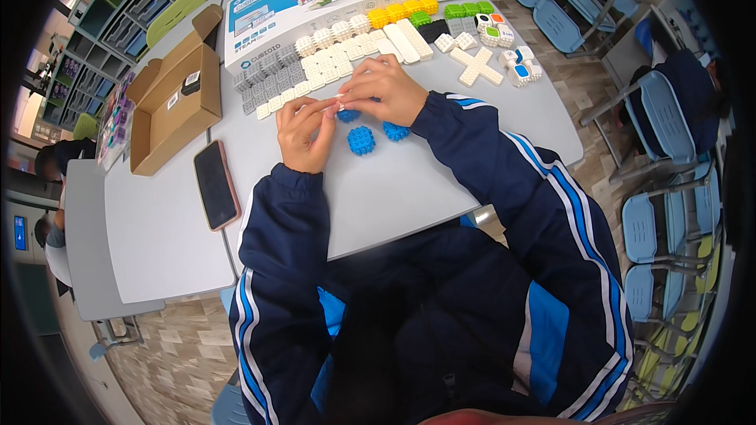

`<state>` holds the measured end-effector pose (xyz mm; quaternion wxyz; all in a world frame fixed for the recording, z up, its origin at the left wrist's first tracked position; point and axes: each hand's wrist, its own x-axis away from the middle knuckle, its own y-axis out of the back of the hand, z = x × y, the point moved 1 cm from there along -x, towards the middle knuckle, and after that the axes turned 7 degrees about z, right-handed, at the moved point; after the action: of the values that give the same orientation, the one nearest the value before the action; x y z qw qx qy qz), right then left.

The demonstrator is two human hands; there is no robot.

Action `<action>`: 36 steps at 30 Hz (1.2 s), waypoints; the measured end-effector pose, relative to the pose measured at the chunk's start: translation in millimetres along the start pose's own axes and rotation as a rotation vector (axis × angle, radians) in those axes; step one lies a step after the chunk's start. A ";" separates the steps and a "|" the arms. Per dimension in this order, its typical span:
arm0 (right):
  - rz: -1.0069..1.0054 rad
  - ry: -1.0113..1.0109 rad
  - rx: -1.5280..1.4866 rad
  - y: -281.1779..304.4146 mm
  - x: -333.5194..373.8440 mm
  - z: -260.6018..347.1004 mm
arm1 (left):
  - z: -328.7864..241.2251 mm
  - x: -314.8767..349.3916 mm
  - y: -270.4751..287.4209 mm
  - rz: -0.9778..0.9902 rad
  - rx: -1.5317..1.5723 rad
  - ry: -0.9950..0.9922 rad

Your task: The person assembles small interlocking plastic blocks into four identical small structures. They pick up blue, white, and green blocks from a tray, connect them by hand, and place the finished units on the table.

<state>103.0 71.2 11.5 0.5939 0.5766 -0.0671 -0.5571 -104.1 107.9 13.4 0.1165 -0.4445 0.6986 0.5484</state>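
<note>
My left hand (303, 135) and my right hand (386, 93) meet over the near middle of the table. Both are closed in a pinch, thumb against fingertips, on a small white piece (340, 101) that shows only in part. Just beneath the fingertips a blue block (348, 116) is partly covered; whether it is held or lies on the table I cannot tell. Closer to me rests a studded blue block (361, 141), and a second blue block (396, 132) sits to its right, below my right wrist. Neither of those two is touched.
Beyond my hands stand rows of grey blocks (272, 79), white blocks (327, 68) and yellow blocks (403, 11). A large flat box (268, 12) lies behind them. White cross-shaped piece (477, 68) at right; open cardboard box (175, 122) and phone (216, 185) at left.
</note>
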 end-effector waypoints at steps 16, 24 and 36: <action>0.079 -0.150 0.057 5.5 -5.3 9.1 | -2.1 -4.3 -7.0 -0.008 0.014 -0.082; 0.120 -0.246 0.041 6.3 -3.6 15.3 | -4.1 -4.0 -9.1 -0.005 0.012 -0.084; 0.219 -0.223 0.176 10.1 -20.4 12.0 | -0.2 -3.7 -11.1 -0.033 0.167 -0.019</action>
<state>92.7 76.0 34.6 0.5870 0.5503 -0.2433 -0.5417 -93.5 109.6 8.5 0.1689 -0.4396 0.7332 0.4904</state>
